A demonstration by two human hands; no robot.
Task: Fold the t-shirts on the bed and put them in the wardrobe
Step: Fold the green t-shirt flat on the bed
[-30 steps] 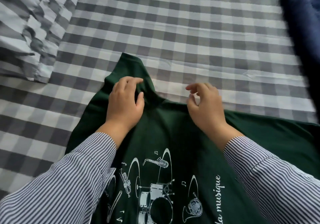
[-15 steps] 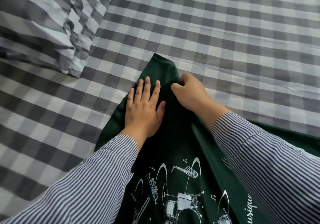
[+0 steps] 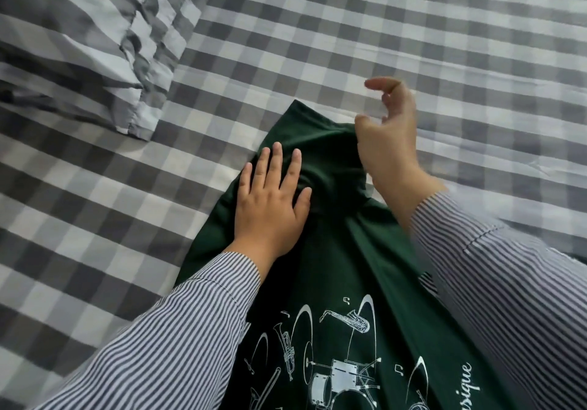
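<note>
T-shirt (image 3: 333, 250): dark green, white print of a drum kit and horns, lying on the bed (image 3: 413, 44), its far end bunched and creased.
Left hand (image 3: 270, 200): flat, fingers straight, pressing the green cloth.
Right hand (image 3: 389, 130): fingers loosely curled and lifted, holding nothing, wrist over the shirt's edge.
Bed: grey-and-white check sheet.
Pillow (image 3: 73, 34): matching check with a ruffled edge, far left, apart from the shirt.
Sleeves (image 3: 178, 336): striped, covering the shirt's near sides.

— What colour is your t-shirt (image 3: 343, 250)?
— Dark green, white instrument print (image 3: 333, 362).
— And the bed sheet (image 3: 381, 44) around the t-shirt?
— Grey-and-white checks; the pillow (image 3: 73, 38) matches. Your sleeves (image 3: 165, 346) are grey-and-white pinstriped.
</note>
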